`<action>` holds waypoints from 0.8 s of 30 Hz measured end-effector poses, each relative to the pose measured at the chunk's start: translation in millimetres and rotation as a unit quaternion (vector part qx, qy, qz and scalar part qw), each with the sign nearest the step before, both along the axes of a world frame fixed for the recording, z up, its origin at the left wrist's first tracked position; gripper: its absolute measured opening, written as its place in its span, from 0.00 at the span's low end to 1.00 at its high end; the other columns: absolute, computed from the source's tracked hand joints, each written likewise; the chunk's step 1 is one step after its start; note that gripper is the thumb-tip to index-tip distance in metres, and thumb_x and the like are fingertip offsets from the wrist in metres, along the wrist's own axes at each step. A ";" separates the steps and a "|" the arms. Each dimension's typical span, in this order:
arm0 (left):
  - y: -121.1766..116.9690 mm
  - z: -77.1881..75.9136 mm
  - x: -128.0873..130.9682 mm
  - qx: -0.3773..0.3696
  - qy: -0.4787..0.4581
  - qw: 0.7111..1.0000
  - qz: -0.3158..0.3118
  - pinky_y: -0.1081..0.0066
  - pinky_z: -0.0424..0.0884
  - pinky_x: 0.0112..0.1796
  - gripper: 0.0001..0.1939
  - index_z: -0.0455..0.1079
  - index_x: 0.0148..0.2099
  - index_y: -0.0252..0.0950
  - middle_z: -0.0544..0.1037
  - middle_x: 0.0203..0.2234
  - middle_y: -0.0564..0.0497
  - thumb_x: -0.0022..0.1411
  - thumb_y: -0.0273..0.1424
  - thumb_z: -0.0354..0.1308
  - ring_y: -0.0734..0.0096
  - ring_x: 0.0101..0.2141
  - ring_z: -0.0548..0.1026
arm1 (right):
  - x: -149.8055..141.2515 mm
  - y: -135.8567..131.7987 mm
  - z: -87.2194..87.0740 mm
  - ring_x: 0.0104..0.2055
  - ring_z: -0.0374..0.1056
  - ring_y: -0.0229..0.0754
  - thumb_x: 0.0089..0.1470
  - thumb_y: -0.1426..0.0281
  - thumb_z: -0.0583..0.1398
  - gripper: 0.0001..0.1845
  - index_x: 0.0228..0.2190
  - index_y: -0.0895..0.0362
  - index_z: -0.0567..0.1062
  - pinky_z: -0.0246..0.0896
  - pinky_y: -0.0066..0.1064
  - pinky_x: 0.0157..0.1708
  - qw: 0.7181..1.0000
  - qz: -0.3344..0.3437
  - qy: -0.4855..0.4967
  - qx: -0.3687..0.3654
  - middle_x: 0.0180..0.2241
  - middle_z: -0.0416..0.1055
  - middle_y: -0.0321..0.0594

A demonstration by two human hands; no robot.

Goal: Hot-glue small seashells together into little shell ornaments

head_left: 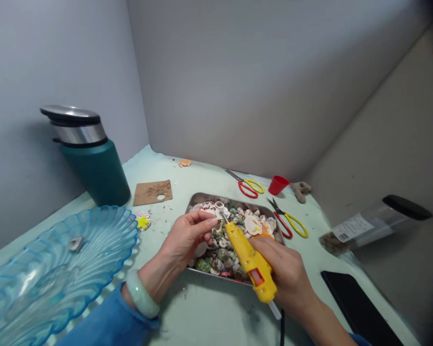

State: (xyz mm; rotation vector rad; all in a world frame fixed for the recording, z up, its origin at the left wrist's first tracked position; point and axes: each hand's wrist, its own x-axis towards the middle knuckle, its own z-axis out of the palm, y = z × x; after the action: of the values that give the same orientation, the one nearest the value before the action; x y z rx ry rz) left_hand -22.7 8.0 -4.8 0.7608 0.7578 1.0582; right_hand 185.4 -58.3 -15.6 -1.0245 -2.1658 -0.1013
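Note:
My right hand [288, 274] is wrapped round a yellow hot glue gun [250, 259], with a clear glue stick [274, 310] poking out of its back end. The gun's metal nozzle points up and left, close to the fingertips of my left hand [191, 235]. Those fingers are pinched together; whatever they hold is too small and too much covered to make out. Below both hands lies a metal tray [193, 199] filled with small seashells [222, 254], some greenish and some white or brown-spotted. Part of the tray is hidden by my hands and the gun.
At left stand a blue scalloped dish [104, 240] and a teal bottle [97, 168]. Brown cardboard [144, 194] lies behind. Two pairs of scissors [250, 185] and a red cup [278, 184] are beyond the tray. A clear jar [368, 226] and black phone-like slab [357, 307] sit right.

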 end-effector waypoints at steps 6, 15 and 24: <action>-0.1 0.6 -0.2 -0.003 0.000 1.000 -0.007 0.82 0.65 0.20 0.13 0.72 0.30 0.30 0.67 0.14 0.59 0.43 0.29 0.70 0.86 0.15 0.63 | -1.2 -1.3 3.6 0.34 0.72 0.47 0.57 0.63 0.58 0.16 0.45 0.58 0.67 0.66 0.35 0.31 1.000 0.007 -0.015 0.003 0.33 0.74 0.47; -0.3 -1.4 -0.8 -0.001 -0.001 1.000 -0.013 0.83 0.64 0.20 0.12 0.72 0.30 0.31 0.67 0.13 0.58 0.43 0.30 0.70 0.86 0.15 0.63 | -1.6 -1.0 1.3 0.34 0.71 0.46 0.56 0.66 0.58 0.15 0.45 0.59 0.68 0.66 0.34 0.32 1.000 -0.002 -0.010 -0.011 0.34 0.73 0.46; -2.0 0.7 -1.0 -0.003 0.008 1.000 -0.007 0.83 0.62 0.19 0.12 0.72 0.29 0.31 0.67 0.13 0.58 0.43 0.30 0.70 0.86 0.15 0.63 | 0.2 -0.9 -0.7 0.34 0.72 0.46 0.57 0.68 0.57 0.13 0.44 0.59 0.67 0.66 0.34 0.31 1.000 -0.021 -0.010 0.004 0.35 0.73 0.48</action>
State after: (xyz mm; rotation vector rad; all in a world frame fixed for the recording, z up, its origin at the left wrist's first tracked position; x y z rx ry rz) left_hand -23.7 6.0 -4.1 0.7681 0.7678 1.0378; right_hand 185.6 -59.2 -16.3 -1.0703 -2.1609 -0.1403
